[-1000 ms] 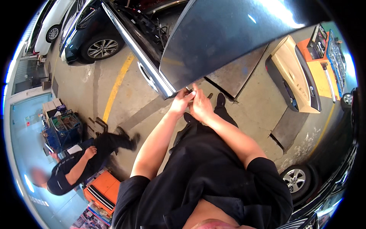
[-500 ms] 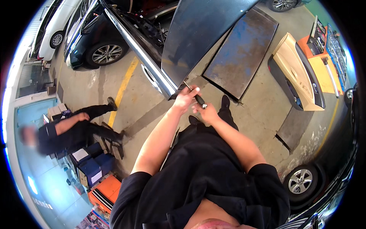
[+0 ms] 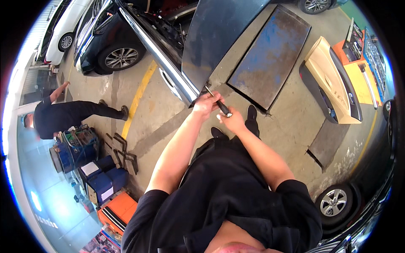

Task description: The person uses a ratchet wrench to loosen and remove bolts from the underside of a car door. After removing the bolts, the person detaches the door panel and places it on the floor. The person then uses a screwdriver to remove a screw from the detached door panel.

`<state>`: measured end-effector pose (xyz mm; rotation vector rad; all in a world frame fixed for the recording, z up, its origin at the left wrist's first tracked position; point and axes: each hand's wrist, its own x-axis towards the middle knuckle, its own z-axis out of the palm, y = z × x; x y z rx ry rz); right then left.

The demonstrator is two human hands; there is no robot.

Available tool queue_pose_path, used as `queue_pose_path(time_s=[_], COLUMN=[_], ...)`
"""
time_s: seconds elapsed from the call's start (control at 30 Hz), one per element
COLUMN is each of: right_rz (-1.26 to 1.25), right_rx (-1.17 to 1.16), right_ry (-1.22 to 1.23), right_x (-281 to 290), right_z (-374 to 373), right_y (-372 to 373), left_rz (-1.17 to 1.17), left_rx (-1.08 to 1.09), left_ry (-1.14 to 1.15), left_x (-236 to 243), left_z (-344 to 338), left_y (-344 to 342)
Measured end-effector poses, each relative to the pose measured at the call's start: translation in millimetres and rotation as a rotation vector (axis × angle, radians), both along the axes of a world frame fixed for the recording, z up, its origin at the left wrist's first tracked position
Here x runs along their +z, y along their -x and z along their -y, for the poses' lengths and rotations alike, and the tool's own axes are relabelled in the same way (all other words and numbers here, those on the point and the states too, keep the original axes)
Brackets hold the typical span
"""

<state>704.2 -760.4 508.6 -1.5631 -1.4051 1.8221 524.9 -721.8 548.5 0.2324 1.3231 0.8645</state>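
A screwdriver with a black handle (image 3: 223,108) and a thin metal shaft slants up to the lower corner of the open car door (image 3: 211,46). Its tip meets the door's edge; the exact spot of contact is too small to make out. My left hand (image 3: 204,106) is closed on the front of the handle and the shaft, just below that corner. At the butt end my right hand (image 3: 232,121) has its fingers curled against the handle. Chrome trim (image 3: 145,48) and a door handle (image 3: 170,82) run along the door's left side.
A beige and black door trim panel (image 3: 327,74) leans at the right, near orange tool cases (image 3: 350,50). A steel floor plate (image 3: 272,55) lies ahead. Boxes (image 3: 101,181) and a toolbox (image 3: 120,211) stand at left. A co-worker (image 3: 71,114) is beyond them.
The co-worker has risen from sitting and is now upright, uncovering a blue cart. My right hand has closed in on the screwdriver's butt end. My left hand keeps its hold.
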Motion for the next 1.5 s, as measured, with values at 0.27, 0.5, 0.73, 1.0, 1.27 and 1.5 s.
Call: queue_pose_path(time_s=[0.27, 0.5, 0.73, 1.0, 1.27, 1.5], right_rz=[0.546, 0.154, -0.323, -0.441, 0.471, 0.481], right_rx=[0.101, 0.007, -0.112, -0.126, 0.135, 0.179], right_ry=[-0.598, -0.395, 0.492, 0.624, -0.306, -0.376], right_x=[21, 7, 24, 20, 29, 41], right_z=[-11, -15, -6, 1, 1, -5], right_y=[-1, -9, -2, -5, -5, -7], left_rz=[-0.049, -0.072, 0.101, 0.151, 0.052, -0.138], left_rx=[-0.042, 0.026, 0.126, 0.071, 0.098, -0.02], left_ry=[-0.037, -0.077, -0.096, -0.089, -0.116, -0.011], left_x=[3, 14, 8, 5, -10, -1], left_z=[7, 3, 12, 11, 28, 15], left_y=[7, -10, -4, 5, 8, -6])
